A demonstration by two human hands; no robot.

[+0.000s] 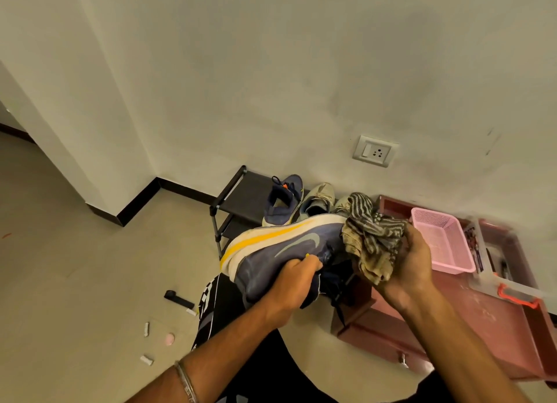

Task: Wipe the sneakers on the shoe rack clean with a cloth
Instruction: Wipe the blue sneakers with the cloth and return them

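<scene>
A grey-blue running sneaker with a thick cream sole and a yellow-orange stripe (pixel 280 249) is held up off the rack, lying on its side with the sole turned up and away, in front of the low black metal-and-fabric shoe rack (pixel 241 191) that stands against the far wall. The left hand (pixel 289 285) grasps it by the collar, fingers curled into the opening, while the right hand (pixel 407 264) clutches a bunched, striped brown-and-beige cloth (pixel 372 233) just beside the toe end of the sneaker; whether cloth and sole actually touch is hard to tell. On the rack's top shelf sit a matching grey-blue sneaker (pixel 283 200) and, to its right, a pale beige sneaker (pixel 318 200), with another partly hidden behind the cloth. The likely trouble from here is the one-handed hold: firm wiping pressure at the toe could twist the shoe out of the collar grip, and the loose dark laces hanging below could snag the cloth. The cloth already looks grubby, so it may smear dirt across the cream sole rather than lift it. To the right, on a low reddish-brown wooden cabinet (pixel 452 312), stands a pink plastic lattice basket (pixel 422 221), which appears to hold nothing, and beyond it a clear plastic box with an orange latch (pixel 509 291) holding small dark items too blurred to name.
</scene>
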